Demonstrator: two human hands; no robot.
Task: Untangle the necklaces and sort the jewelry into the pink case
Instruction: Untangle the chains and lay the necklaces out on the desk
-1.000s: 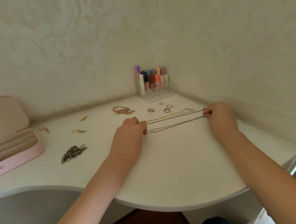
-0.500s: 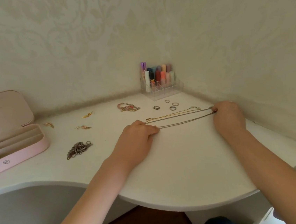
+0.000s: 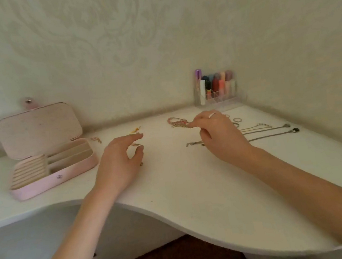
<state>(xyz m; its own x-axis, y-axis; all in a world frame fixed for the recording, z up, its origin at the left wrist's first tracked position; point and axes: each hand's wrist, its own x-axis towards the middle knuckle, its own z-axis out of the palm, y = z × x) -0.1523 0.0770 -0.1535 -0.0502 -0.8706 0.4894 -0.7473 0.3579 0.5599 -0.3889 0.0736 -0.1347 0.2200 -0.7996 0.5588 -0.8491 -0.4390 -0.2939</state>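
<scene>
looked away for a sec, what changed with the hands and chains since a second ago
Both hands let go of the chains, which now lie straight on the table. The left hand moved left, open, over the small pieces; the right hand reaches toward the bracelet. The case is open as before.

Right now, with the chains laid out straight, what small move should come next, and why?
Probably close the right hand on the pink bracelet at its fingertips and carry it to the open pink case. The necklaces already lie straight and apart; both hands look empty.

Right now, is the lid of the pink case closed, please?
No, the pink case sits open, its lid tilted back and the compartments showing.
</scene>
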